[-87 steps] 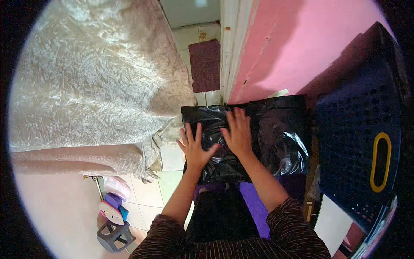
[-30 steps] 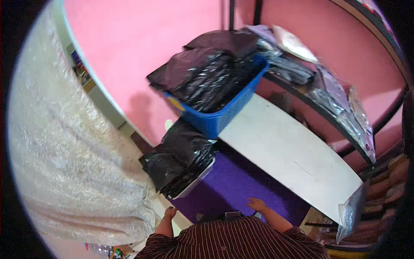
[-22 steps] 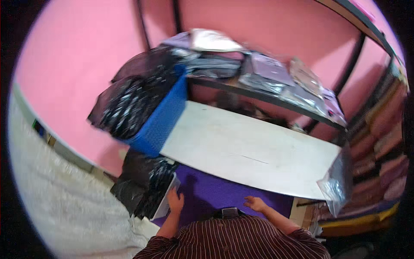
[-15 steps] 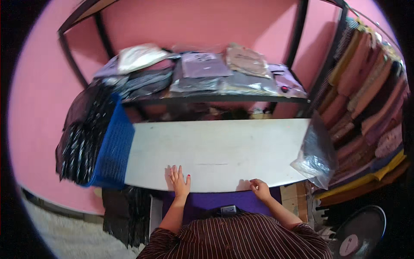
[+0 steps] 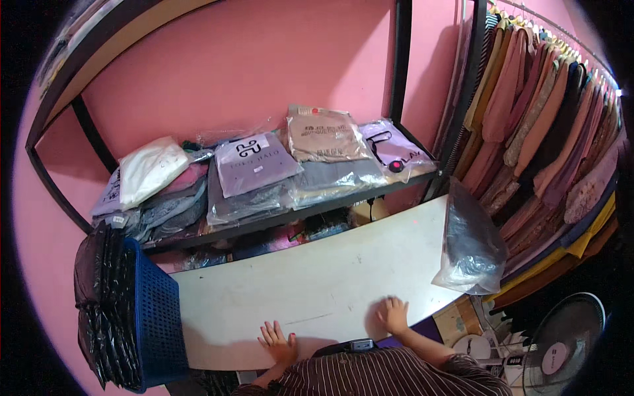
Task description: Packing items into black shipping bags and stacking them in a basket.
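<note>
My left hand [image 5: 279,340] and right hand [image 5: 392,313] spread flat, empty, on white counter [image 5: 317,290], pink wall [image 5: 264,72], shelf [image 5: 317,208] of bagged garments behind.

Pink walls, a white table and a blue crate surround you.

Your flat white tabletop [image 5: 310,284] sits against a plain pink wall [image 5: 264,59]. At your left stands a blue perforated plastic crate [image 5: 153,317] beside glossy black plastic bags [image 5: 99,310]. Your sleeve [image 5: 389,376] is dark brown with thin pale stripes. Hanging garments [image 5: 535,125] at your right run pink, peach, tan and yellow.
</note>
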`<state>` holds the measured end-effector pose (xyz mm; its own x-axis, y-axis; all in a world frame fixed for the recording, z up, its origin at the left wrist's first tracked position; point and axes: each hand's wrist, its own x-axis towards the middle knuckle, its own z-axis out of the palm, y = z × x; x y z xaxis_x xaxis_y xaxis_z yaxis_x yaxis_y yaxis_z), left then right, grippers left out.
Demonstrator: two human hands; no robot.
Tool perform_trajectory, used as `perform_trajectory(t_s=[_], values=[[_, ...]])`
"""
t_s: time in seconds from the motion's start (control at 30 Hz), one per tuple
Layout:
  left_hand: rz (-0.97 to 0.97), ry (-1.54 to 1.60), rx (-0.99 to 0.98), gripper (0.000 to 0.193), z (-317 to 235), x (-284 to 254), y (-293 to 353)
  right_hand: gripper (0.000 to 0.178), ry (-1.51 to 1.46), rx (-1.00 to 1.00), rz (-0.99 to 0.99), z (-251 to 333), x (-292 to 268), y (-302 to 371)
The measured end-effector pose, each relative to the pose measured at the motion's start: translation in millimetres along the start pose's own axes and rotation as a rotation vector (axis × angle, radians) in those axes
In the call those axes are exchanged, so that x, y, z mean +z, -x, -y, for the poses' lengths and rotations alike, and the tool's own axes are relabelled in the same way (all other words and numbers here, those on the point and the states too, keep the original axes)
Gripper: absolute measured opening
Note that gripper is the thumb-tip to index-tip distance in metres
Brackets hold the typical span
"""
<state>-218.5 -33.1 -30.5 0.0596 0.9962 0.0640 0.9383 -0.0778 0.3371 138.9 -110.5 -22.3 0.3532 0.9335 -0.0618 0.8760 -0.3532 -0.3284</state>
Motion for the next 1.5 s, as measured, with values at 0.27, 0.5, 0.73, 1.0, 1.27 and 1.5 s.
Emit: perform_trajectory(t_s=[0.27, 0.5, 0.73, 1.0, 1.27, 1.5], values=[[0.091, 0.009, -0.052, 0.081, 4.1, 3.0, -1.1, 0.034, -0.105, -0.552, -0.681, 169.9, -171.8, -312.6], [0.371, -0.227, -0.1, 0.08, -0.6, 3.7, -7.6, 0.036, 0.037, -0.154, -0.377, 180.8, -171.1, -407.2], [0.011, -0.144, 0.031, 0.086, 38.5, 61.1, 3.7, 0.033, -0.224, -0.249, -0.387, 161.0, -204.2, -351.9], [0.01, 0.036, 0.004, 0.066, 7.8, -0.4, -6.5, 0.025, -0.341, -0.394, -0.035, 94.3, -147.6, -95.8], [-0.093, 0.258, 0.211, 0.046, -35.3, 18.5, -77.8, 0.036, -0.474, -0.219, 0.732, 4.6, -57.0, 17.1], [0.214, 0.813, -0.095, 0.049, -111.2, 93.1, -172.0, 0.06, -0.534, 0.149, -0.253, -40.1, -9.9, -133.2]])
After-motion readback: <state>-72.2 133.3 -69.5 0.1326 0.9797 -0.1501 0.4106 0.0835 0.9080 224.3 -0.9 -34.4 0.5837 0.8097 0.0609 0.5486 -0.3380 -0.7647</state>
